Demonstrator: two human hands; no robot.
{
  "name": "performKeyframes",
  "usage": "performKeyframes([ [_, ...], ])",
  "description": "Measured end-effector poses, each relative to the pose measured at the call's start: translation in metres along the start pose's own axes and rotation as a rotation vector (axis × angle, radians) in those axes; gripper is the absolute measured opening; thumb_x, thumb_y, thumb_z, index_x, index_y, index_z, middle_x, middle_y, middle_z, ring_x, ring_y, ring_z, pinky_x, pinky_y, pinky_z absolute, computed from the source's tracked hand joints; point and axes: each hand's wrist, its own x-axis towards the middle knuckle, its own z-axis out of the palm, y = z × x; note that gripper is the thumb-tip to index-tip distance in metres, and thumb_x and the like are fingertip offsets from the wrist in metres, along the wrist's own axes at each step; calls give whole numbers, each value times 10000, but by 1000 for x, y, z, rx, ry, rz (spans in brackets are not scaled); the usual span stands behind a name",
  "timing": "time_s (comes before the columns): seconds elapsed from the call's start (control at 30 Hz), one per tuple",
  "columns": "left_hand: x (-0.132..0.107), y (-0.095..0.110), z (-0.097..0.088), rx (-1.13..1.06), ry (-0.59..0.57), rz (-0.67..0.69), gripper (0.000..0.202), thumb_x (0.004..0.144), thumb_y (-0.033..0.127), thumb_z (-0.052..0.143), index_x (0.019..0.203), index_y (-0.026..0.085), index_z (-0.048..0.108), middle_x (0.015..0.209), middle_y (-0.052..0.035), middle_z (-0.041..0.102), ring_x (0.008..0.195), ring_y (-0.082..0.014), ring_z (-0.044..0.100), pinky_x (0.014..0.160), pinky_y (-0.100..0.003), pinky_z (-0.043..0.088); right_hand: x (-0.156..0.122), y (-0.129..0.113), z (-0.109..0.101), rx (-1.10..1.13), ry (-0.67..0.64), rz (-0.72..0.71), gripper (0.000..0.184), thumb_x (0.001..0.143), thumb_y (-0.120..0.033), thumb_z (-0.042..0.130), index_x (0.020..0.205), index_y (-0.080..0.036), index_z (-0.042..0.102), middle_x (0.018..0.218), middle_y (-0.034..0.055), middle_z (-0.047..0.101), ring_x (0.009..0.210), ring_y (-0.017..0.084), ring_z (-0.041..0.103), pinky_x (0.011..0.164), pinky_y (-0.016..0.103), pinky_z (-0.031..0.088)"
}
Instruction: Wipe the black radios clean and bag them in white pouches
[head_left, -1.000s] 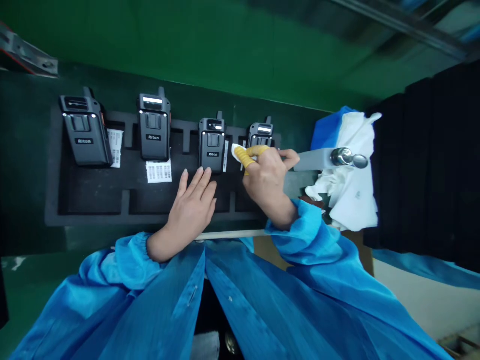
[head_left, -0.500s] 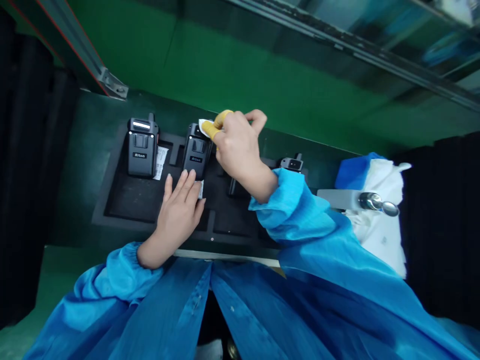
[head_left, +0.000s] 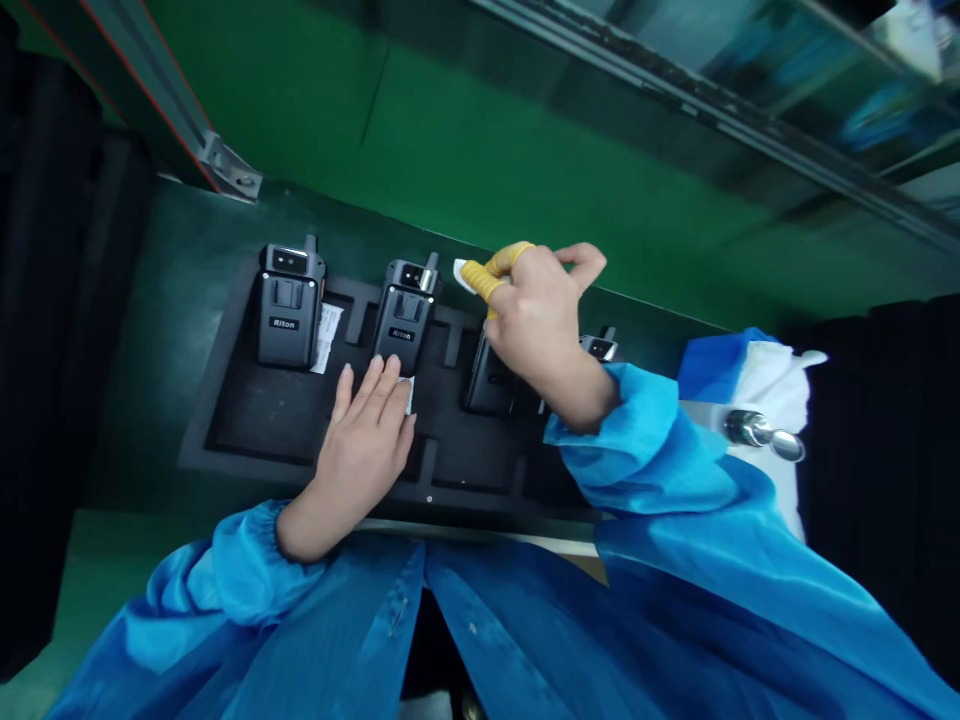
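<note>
My left hand (head_left: 365, 428) lies flat, fingers outstretched, with its tips on the lower end of a black two-way radio (head_left: 406, 318) marked "Riton". Between thumb and yellow-covered fingers, my right hand (head_left: 536, 310) pinches a small white wipe (head_left: 463, 276). It hovers over a third radio (head_left: 489, 382), partly covering it, and stands apart from the radio under my left hand. Another Riton radio (head_left: 288, 312) rests at the left with a white label (head_left: 328, 338) beside it. Behind my right wrist, only the top of a further radio (head_left: 602, 346) shows.
The radios sit in a black foam tray (head_left: 247, 452) with recesses. To the right are a pump dispenser (head_left: 750, 428), a blue box (head_left: 716, 365) and white cloth (head_left: 776, 385). A metal bracket (head_left: 232, 170) stands at the back left, and dark stacked foam (head_left: 60, 330) at the left edge.
My right hand has moved right with the wipe, off the top of the second radio, whose antenna and lens area now show. My left hand keeps its place on that radio.
</note>
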Motion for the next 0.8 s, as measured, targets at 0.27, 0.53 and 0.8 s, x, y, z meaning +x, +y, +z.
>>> performKeyframes([
  [0.27, -1, 1, 0, 1, -4, -20, 303, 902, 156, 465, 1165, 69, 588, 1318, -212, 562, 1261, -328, 508, 1097, -576, 309, 15, -58, -11, 118, -230, 45, 305, 822, -133, 390, 844, -176, 692, 921, 76, 566, 868, 201, 480, 771, 404, 189],
  [0.53, -1, 0, 1, -37, 7, -21, 296, 908, 160, 456, 1156, 79, 597, 1323, -209, 557, 1278, -324, 491, 1099, -585, 301, 20, -28, -48, -23, -360, 237, 233, 732, -136, 467, 763, -139, 698, 811, 83, 562, 807, 213, 507, 775, 422, 197],
  [0.8, -1, -1, 1, -28, 11, -7, 289, 898, 158, 476, 1138, 61, 605, 1306, -215, 569, 1255, -332, 514, 1092, -581, 314, 28, -59, -29, 261, -375, 146, 382, 719, -90, 406, 929, -182, 712, 975, 91, 606, 969, 237, 505, 789, 386, 201],
])
